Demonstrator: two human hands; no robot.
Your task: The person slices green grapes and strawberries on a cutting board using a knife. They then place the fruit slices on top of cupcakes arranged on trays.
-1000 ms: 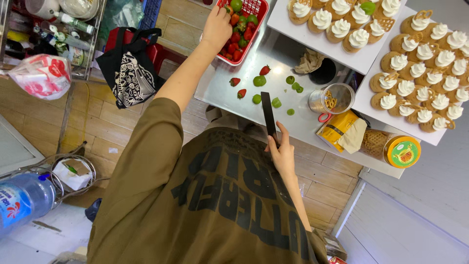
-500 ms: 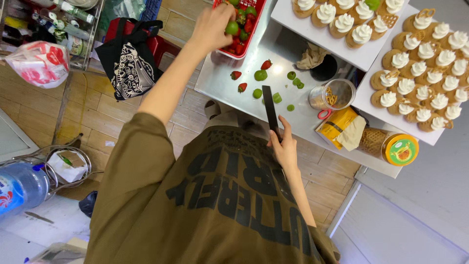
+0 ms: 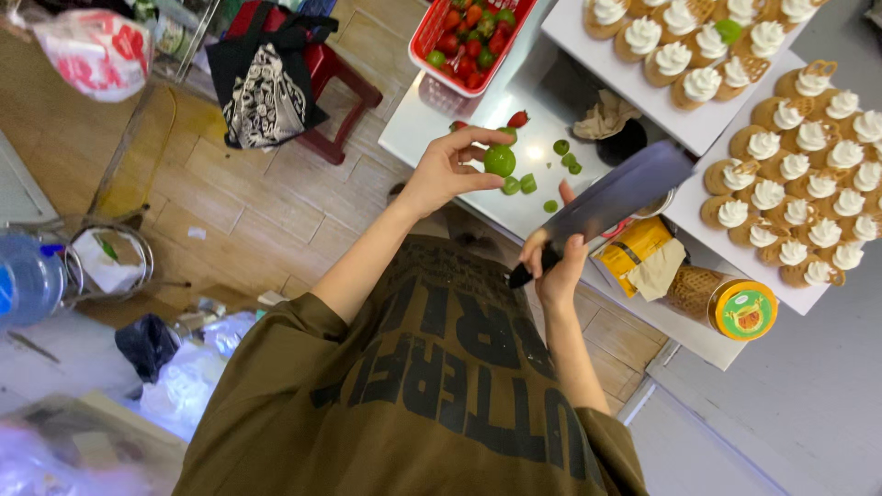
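Half a second ago our left hand (image 3: 447, 172) was up at the red basket (image 3: 424, 37) of strawberries and green fruit; now it has drawn back over the steel counter (image 3: 432, 110) with a small round green fruit (image 3: 500, 161) pinched between thumb and fingertips, the other fingers curled loosely above it. Our right hand (image 3: 554, 264) has also shifted: the knife (image 3: 614, 197) it held edge-on now shows the flat of its dark broad blade, slanting up and away from the fist. That hand is wrapped tight round the black handle, thumb on top.

Just beyond the pinched fruit, toward the knife, lie cut green slices (image 3: 520, 184), and a little further out more green pieces (image 3: 567, 159) sit on the counter. Past our left fingertips a red strawberry (image 3: 518, 118) lies on the steel, with the basket well beyond it. Off the knife's tip stand white trays (image 3: 684, 129) of small waffle tarts topped with white cream (image 3: 735, 213). Under the blade and just past our right hand lie a yellow packet (image 3: 632, 248) and a jar with a green and orange lid (image 3: 740, 310) on its side. Well behind our left wrist, on the wooden floor, a red stool (image 3: 333, 87) carries a black patterned bag (image 3: 260, 78).
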